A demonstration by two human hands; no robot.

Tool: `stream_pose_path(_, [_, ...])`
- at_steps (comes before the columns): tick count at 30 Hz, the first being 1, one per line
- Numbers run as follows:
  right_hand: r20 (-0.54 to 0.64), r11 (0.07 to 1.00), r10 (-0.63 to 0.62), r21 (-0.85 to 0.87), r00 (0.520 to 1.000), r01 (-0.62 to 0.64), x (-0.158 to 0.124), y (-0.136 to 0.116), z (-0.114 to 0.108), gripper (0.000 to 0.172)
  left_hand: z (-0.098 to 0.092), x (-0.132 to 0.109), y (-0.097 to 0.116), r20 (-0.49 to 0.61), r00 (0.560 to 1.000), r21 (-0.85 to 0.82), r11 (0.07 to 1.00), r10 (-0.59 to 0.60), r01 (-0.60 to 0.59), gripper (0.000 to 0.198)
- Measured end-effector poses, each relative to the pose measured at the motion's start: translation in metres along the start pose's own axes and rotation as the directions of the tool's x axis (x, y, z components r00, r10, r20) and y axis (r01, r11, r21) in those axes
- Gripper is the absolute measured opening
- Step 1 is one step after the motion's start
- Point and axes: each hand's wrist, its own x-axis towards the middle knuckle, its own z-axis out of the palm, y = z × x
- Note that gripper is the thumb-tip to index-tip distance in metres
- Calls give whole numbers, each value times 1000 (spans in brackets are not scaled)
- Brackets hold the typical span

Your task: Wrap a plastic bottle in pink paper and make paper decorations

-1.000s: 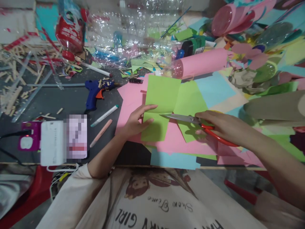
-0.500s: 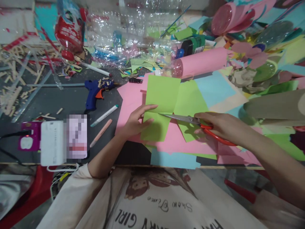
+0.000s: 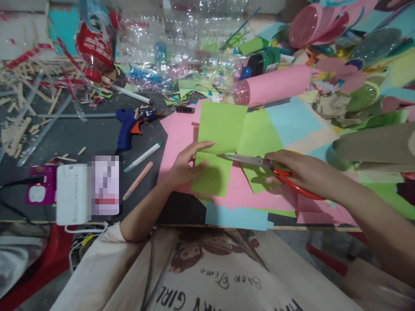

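Head view. First entry: right hand?

— Right hand (image 3: 301,170) clamped on the red-handled scissors (image 3: 266,163), blades pointing toward the table's left edge.

— Tip position?

— Over the green paper (image 3: 222,127), by its crosswise crease. Contact between tip and sheet: cannot tell.

— Left hand (image 3: 186,164)?

— Thumb and index finger apart, laid on the left side of the same sheet.

— Sheet location?

— On pink paper (image 3: 178,134), set back from the table's (image 3: 94,134) front edge. Blue paper strip (image 3: 236,217) lies nearer, at that edge.

— Toward the left edge?

— Green-capped marker (image 3: 142,157) and peach pen (image 3: 138,180), near each other; blue glue gun (image 3: 128,127) farther back.
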Motion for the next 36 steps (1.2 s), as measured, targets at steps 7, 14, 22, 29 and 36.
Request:
stream_pose_path(7, [16, 1000, -9, 0, 1000, 9, 3, -4, -1, 52, 2, 0, -2, 7, 999, -10, 999, 33, -33, 41])
stream_pose_path(14, [35, 999, -38, -7, 999, 38, 12, -16, -4, 55, 2, 0, 0, -12, 997, 2, 997, 74, -74, 40])
stream_pose_path(22, [54, 1000, -12, 20, 998, 11, 12, -14, -5, 66, 0, 0, -3, -9, 998, -6, 998, 64, -64, 44])
stream_pose_path(29, [18, 999, -50, 18, 999, 50, 11, -14, -2, 73, 0, 0, -2, -8, 997, -9, 997, 80, -81, 44])
stream_pose_path(36, [-4, 998, -50, -29, 999, 50, 10, -11, 1, 74, 3, -1, -5, 5, 996, -41, 996, 84, -84, 41])
